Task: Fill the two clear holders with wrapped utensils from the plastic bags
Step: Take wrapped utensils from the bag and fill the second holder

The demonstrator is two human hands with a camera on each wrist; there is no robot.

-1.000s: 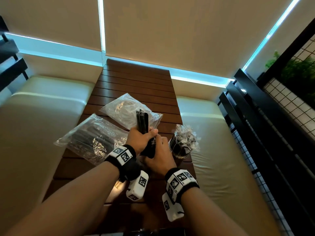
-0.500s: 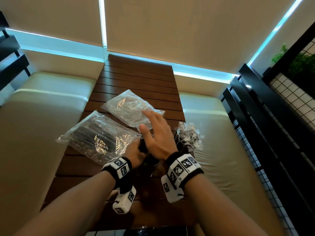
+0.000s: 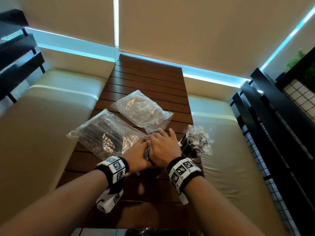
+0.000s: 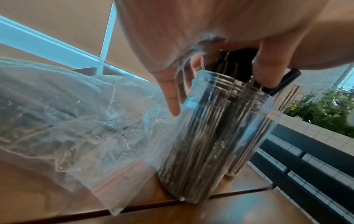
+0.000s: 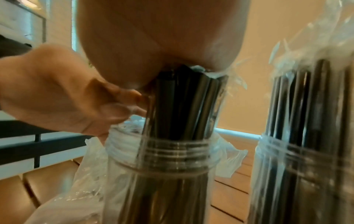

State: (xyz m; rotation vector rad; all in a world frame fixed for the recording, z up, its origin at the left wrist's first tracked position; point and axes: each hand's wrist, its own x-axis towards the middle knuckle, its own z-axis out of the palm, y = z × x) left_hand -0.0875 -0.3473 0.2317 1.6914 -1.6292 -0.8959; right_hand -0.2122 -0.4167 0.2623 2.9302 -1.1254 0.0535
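pressing utensils into the near holder

our right hand [image 3: 162, 149] lies flat atop the wrapped utensils [image 5: 184, 106]; our left hand [image 3: 136, 155] pinches them above the clear holder [image 4: 214, 127].

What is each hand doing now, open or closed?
Left hand: fingers curled round the black utensils above the clear holder.
Right hand: open, palm pressing flat on the utensil tops.
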